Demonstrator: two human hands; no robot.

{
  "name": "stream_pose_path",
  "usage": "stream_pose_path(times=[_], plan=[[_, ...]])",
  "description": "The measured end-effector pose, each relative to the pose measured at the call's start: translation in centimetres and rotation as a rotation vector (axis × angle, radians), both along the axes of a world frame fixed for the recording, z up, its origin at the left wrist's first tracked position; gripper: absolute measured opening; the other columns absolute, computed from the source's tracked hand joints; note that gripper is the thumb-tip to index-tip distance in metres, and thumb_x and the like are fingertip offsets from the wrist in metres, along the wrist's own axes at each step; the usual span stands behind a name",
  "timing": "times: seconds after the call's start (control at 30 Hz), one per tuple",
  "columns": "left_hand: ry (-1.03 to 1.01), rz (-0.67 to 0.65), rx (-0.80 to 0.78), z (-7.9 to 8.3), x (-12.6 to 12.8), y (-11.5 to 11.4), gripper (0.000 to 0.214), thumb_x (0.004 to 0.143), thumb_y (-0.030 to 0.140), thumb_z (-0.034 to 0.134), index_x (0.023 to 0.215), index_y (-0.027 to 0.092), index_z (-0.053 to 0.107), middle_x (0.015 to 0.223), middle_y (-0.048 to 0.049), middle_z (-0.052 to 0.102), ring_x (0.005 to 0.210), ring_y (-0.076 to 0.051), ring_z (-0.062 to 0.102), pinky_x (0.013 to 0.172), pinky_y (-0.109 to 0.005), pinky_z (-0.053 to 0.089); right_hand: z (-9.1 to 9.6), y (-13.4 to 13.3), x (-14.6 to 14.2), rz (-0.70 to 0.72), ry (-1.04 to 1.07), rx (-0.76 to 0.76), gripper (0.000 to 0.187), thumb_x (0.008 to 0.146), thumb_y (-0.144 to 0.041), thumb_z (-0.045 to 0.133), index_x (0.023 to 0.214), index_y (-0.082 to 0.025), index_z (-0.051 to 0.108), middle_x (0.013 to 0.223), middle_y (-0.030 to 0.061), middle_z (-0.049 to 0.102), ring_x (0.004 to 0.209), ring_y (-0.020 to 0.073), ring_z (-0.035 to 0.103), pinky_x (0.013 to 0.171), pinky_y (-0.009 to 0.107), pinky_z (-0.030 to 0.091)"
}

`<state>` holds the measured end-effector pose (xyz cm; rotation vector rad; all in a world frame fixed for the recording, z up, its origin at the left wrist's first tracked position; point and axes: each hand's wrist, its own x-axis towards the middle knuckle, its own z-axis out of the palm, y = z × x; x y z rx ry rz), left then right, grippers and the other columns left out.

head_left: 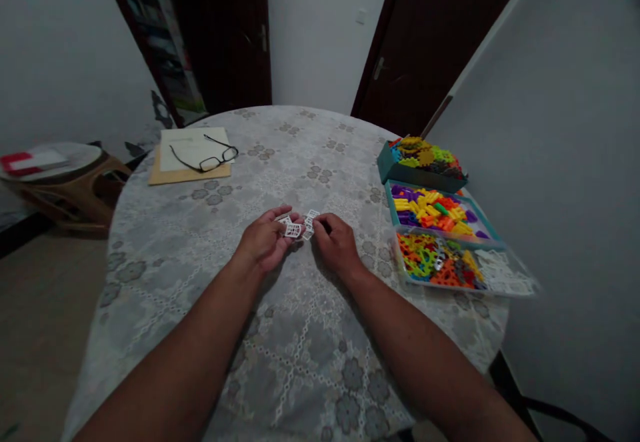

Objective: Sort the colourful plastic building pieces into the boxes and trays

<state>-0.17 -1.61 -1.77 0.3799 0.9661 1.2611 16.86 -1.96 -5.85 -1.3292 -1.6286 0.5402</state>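
Head view, facing forward, down over table

Slants left forearm in from 7 o'clock and right forearm in from 5 o'clock, both bare and converging near the middle of view. Turns left hand partly palm up, with fingers loosely bent and aimed toward 2 o'clock. Presents the back of right hand, curled inward in a pinch toward 10 o'clock. Holds both hands close, just apart, with left at 9 o'clock from right.

A home: floral tablecloth, dark doors.
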Motion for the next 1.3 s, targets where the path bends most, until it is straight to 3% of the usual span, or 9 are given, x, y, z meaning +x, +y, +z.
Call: stream_pose_path(times=[0.2, 0.33, 0.53, 0.67, 0.8, 1.0, 1.17, 1.3], plan=[[-0.144, 0.098, -0.011, -0.1, -0.5, 0.5, 0.038, 0.078, -0.008, 0.065, 0.108, 0.015, 0.069, 0.101, -0.0128, 0.074, 0.092, -0.021, 0.077, 0.087, -0.033, 0.067, -1.1, 1.1, 1.2, -0.061, -0.27, 0.071, 0.02, 0.1, -0.029, 0.06, 0.109, -0.019, 0.075, 0.108, 0.0117, 0.076, 0.106, 0.0269, 0.068, 0.101, 0.04, 0.052], [-0.139, 0.037, 0.031, 0.0, -0.3, 0.1, 0.051, 0.073, -0.015, 0.066, 0.113, 0.017, 0.069, 0.107, -0.0111, 0.075, 0.099, -0.019, 0.079, 0.093, -0.028, 0.065, -1.7, 1.0, 1.1, -0.055, -0.432, 0.138, 0.032, 0.1, -0.032, 0.065, 0.126, -0.017, 0.073, 0.124, 0.0168, 0.073, 0.121, 0.0314, 0.063, 0.111, 0.046, 0.047], [-0.093, 0.034, 0.044, 0.3, -0.3, -0.3, 0.049, 0.074, -0.011, 0.063, 0.115, 0.017, 0.069, 0.104, -0.0121, 0.076, 0.099, -0.024, 0.079, 0.09, -0.039, 0.067, -2.7, 0.5, 0.5, -0.141, -0.628, 0.102, 0.047, 0.103, -0.041, 0.066, 0.146, -0.023, 0.067, 0.152, 0.0185, 0.063, 0.143, 0.0394, 0.049, 0.117, 0.057, 0.039], [-0.065, 0.05, 0.045, 0.5, -0.3, -0.3, 0.042, 0.077, -0.008, 0.062, 0.111, 0.016, 0.069, 0.101, -0.0116, 0.074, 0.089, -0.021, 0.077, 0.083, -0.037, 0.067, -3.0, 0.5, 0.3, -0.14, -0.692, 0.086, 0.045, 0.107, -0.042, 0.063, 0.149, -0.026, 0.064, 0.16, 0.0179, 0.059, 0.149, 0.0416, 0.045, 0.122, 0.064, 0.031], [-0.035, 0.06, 0.048, 0.5, -0.3, -0.3, 0.043, 0.074, -0.008, 0.061, 0.109, 0.015, 0.071, 0.1, -0.0114, 0.072, 0.082, -0.019, 0.073, 0.078, -0.034, 0.066, -2.4, 0.4, 0.1, -0.13, -0.687, 0.079, 0.037, 0.106, -0.041, 0.066, 0.138, -0.023, 0.068, 0.154, 0.0183, 0.063, 0.145, 0.0385, 0.05, 0.121, 0.06, 0.033], [0.032, 0.006, 0.078, 0.7, -0.2, -0.5, 0.036, 0.077, -0.004, 0.065, 0.106, 0.015, 0.072, 0.1, -0.0121, 0.074, 0.085, -0.02, 0.075, 0.076, -0.033, 0.067, -1.2, 0.3, 0.1, -0.05, -0.701, 0.057, 0.016, 0.104, -0.034, 0.068, 0.113, -0.021, 0.071, 0.118, 0.0125, 0.074, 0.116, 0.0307, 0.063, 0.105, 0.044, 0.044], [0.068, -0.029, 0.094, 1.1, -0.1, -0.7, 0.028, 0.082, -0.004, 0.066, 0.103, 0.013, 0.072, 0.098, -0.0124, 0.077, 0.084, -0.019, 0.078, 0.077, -0.03, 0.067, -1.0, 0.3, 0.0, -0.046, -0.694, 0.079, 0.015, 0.104, -0.032, 0.067, 0.115, -0.022, 0.072, 0.119, 0.0112, 0.074, 0.112, 0.0296, 0.063, 0.101, 0.042, 0.045], [0.085, -0.052, 0.094, 1.0, -0.1, -0.7, 0.028, 0.083, -0.005, 0.065, 0.102, 0.012, 0.073, 0.097, -0.0124, 0.078, 0.084, -0.018, 0.079, 0.079, -0.029, 0.068, -0.9, 0.7, 0.3, -0.076, -0.698, 0.063, 0.02, 0.111, -0.034, 0.056, 0.108, -0.023, 0.072, 0.109, 0.0102, 0.076, 0.104, 0.027, 0.064, 0.094, 0.038, 0.045]])
